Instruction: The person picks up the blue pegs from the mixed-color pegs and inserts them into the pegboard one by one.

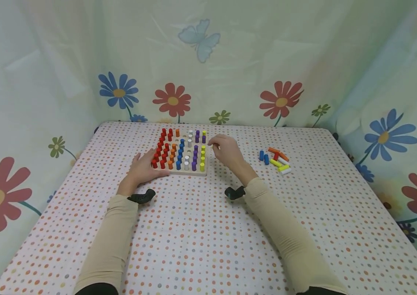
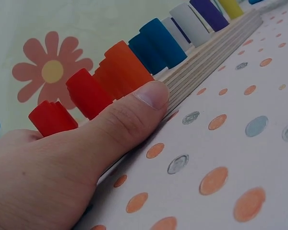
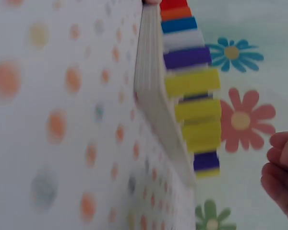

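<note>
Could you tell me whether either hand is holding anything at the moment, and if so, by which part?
The left hand steadies the wooden pegboard at its near left corner, thumb against the edge. The right hand hovers beside the board's right side, gripping nothing.

Dotted tablecloth (image 1: 201, 237), flowered backdrop (image 1: 282, 61)

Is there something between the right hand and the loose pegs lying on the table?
Nothing visible. Between the right hand and the loose pegs lies only bare dotted tablecloth; the pegboard is on the hand's other side.

Left hand (image 1: 145, 169) lies flat, fingers straight; right hand (image 1: 226, 150) hovers, fingers loosely curled.
</note>
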Demonstrator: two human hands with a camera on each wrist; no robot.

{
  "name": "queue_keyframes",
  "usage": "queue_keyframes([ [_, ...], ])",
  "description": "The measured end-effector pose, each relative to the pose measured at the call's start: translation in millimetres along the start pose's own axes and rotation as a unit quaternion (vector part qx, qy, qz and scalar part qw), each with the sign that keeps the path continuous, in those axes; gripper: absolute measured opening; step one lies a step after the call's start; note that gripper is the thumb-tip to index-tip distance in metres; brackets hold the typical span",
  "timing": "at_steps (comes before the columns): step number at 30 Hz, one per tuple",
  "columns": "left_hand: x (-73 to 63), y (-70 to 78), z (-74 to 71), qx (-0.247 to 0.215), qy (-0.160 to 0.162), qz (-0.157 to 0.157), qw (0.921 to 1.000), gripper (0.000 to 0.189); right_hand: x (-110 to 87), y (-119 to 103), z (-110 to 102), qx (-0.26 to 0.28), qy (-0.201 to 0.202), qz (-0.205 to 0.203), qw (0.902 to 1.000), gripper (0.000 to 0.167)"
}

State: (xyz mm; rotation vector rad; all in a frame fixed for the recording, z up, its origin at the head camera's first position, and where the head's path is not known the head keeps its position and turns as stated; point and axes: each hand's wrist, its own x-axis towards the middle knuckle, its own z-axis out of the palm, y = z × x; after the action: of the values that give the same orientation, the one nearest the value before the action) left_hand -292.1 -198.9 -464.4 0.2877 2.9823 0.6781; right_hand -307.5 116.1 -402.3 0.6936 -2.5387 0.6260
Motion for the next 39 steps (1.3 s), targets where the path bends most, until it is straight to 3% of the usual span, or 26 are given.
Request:
queue_keyframes([
  [3, -0.1, 0.4, 0.7, 0.0, -0.004, -0.003, 1.0, 0.13, -13.0, 25.3, -5.7, -0.002, 0.048, -0.002, 0.9988, 0.021],
  [6, 0.0, 0.4, 1.5, 0.002, -0.002, -0.004, 1.0, 0.13, -24.6, 52.1, -14.4, -0.031, 0.04, 0.036, 0.9981, 0.019],
  [10, 0.7, 0.1, 1.8, 0.005, 0.0, -0.002, 1.0, 0.129, -39.5, 86.2, -28.2, -0.086, -0.033, 0.115, 0.9891, 0.027],
  [14, 2.4, 0.8, 1.4, -0.003, 0.0, 0.0, 1.0, 0.128, -51.5, 112.9, -41.2, -0.092, -0.102, 0.178, 0.9744, 0.046],
  [17, 3.0, 1.0, 0.9, -0.006, -0.003, 0.001, 1.0, 0.129, -58.3, 126.2, -49.2, -0.085, -0.161, 0.191, 0.9646, 0.058],
  [21, 1.8, 0.0, 0.2, -0.006, -0.007, -0.001, 1.0, 0.13, -62.7, 137.1, -56.3, -0.083, -0.237, 0.195, 0.9482, 0.07],
  [25, 0.1, -2.2, -1.3, -0.006, 0.003, -0.006, 1.0, 0.129, -58.7, 140.8, -60.3, -0.094, -0.273, 0.205, 0.9354, 0.073],
  [35, 1.3, -1.7, -3.2, -0.01, 0.004, -0.003, 0.9999, 0.13, -56.8, 143.3, -64.9, -0.102, -0.274, 0.2, 0.9351, 0.06],
  [39, 0.2, -1.3, -1.9, -0.001, -0.003, -0.003, 1.0, 0.129, -58.7, 143.5, -64.6, -0.097, -0.264, 0.197, 0.9392, 0.059],
])
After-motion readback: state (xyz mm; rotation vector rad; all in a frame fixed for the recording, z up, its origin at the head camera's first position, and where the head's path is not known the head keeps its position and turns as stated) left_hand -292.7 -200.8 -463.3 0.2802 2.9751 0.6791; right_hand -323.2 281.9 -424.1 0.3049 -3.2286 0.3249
